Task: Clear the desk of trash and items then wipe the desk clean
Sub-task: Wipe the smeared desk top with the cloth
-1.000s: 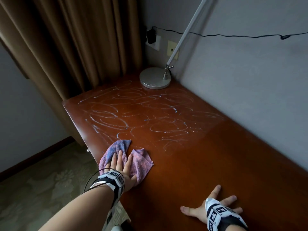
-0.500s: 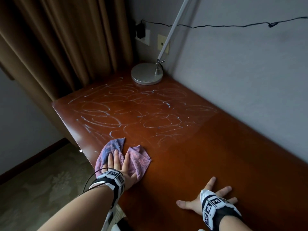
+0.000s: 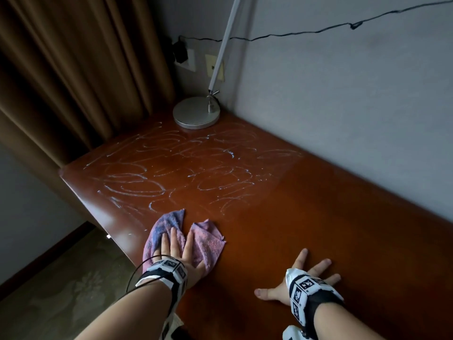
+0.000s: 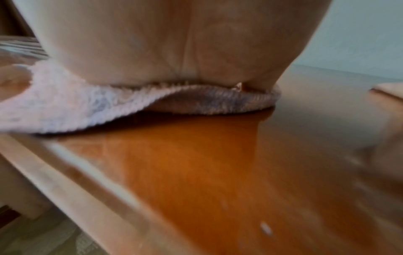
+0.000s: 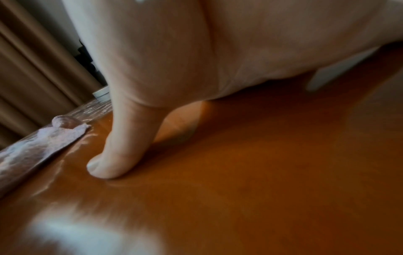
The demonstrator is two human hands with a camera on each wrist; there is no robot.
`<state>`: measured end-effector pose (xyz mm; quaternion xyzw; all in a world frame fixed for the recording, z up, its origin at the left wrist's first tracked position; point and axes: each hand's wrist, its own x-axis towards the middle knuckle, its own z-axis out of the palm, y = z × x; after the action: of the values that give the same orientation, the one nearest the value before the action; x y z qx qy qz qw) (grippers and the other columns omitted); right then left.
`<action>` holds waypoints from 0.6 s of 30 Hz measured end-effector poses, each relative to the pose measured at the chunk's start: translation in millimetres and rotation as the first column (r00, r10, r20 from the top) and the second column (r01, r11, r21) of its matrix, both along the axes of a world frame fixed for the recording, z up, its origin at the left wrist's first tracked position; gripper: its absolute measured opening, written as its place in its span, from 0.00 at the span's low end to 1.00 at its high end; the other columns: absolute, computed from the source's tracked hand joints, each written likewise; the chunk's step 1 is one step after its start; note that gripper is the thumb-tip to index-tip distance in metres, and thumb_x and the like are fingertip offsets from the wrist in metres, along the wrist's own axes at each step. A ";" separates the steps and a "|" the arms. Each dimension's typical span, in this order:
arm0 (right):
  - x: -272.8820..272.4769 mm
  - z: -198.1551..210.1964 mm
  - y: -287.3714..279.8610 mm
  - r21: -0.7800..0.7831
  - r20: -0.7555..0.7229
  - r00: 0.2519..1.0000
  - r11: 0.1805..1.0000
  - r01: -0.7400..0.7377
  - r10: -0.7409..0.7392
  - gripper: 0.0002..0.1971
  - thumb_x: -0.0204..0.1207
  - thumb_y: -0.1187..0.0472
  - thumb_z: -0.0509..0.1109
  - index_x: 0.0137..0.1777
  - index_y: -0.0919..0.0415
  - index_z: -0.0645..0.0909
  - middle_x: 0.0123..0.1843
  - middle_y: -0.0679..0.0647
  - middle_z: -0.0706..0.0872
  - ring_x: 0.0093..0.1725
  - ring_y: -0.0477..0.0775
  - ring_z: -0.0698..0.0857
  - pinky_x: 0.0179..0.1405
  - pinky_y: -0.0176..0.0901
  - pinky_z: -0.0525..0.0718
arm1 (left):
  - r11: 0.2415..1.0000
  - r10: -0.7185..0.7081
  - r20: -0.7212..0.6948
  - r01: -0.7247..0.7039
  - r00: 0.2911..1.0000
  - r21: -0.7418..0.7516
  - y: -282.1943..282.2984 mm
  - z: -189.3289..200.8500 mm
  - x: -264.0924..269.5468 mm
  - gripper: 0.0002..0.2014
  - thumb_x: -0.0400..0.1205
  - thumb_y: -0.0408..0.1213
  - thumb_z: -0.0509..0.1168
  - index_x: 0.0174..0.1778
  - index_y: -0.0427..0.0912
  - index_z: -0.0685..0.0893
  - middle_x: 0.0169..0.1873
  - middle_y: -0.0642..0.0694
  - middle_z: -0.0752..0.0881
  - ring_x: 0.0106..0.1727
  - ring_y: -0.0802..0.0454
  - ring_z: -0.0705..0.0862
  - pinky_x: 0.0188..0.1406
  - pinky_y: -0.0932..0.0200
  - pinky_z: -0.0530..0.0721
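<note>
Purple cloth [image 3: 206, 244] lies under the flat left hand [image 3: 177, 253].

Brown curtain [image 3: 81, 69], grey wall [image 3: 343, 106], patterned carpet [image 3: 61, 290].

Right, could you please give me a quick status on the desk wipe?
Left hand flat on cloth, pressing. Right hand flat on bare desk. Wet streaks ahead. Lamp base at the far corner.
</note>
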<state>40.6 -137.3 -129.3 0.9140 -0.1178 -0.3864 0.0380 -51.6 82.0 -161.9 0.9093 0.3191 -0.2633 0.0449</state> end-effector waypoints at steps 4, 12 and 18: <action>-0.3 -2.0 -1.4 0.022 0.022 1.000 1.000 0.016 -0.017 0.83 0.37 0.20 0.75 0.77 0.48 0.18 0.76 0.71 0.19 0.78 0.81 0.32 0.74 0.83 0.53 | 1.000 -0.005 0.053 0.005 0.999 -0.007 12.2 3.9 19.3 0.43 0.79 0.66 0.51 0.81 0.58 0.32 0.82 0.41 0.31 0.83 0.38 0.34 0.81 0.42 0.38; -3.2 20.1 -4.3 0.091 -0.051 0.999 0.996 -0.013 0.018 0.82 0.40 0.19 0.74 0.78 0.50 0.19 0.76 0.71 0.18 0.79 0.80 0.31 0.72 0.85 0.55 | 1.000 -0.018 0.015 0.018 1.000 0.002 -25.9 8.1 8.6 0.43 0.80 0.64 0.50 0.82 0.54 0.31 0.82 0.39 0.31 0.83 0.38 0.34 0.81 0.42 0.42; 0.4 12.4 -7.1 0.101 -0.058 0.998 0.995 -0.003 0.009 0.83 0.39 0.20 0.75 0.78 0.50 0.18 0.75 0.71 0.16 0.78 0.80 0.30 0.72 0.85 0.55 | 0.995 -0.093 -0.023 0.092 0.995 -0.026 -12.0 9.1 40.5 0.42 0.79 0.65 0.50 0.81 0.58 0.30 0.81 0.43 0.29 0.82 0.37 0.31 0.81 0.41 0.39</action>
<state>41.0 -144.4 -116.9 0.9034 -0.0942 -0.4182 -0.0037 -11.1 70.1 -152.8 0.9192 0.2739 -0.2800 0.0405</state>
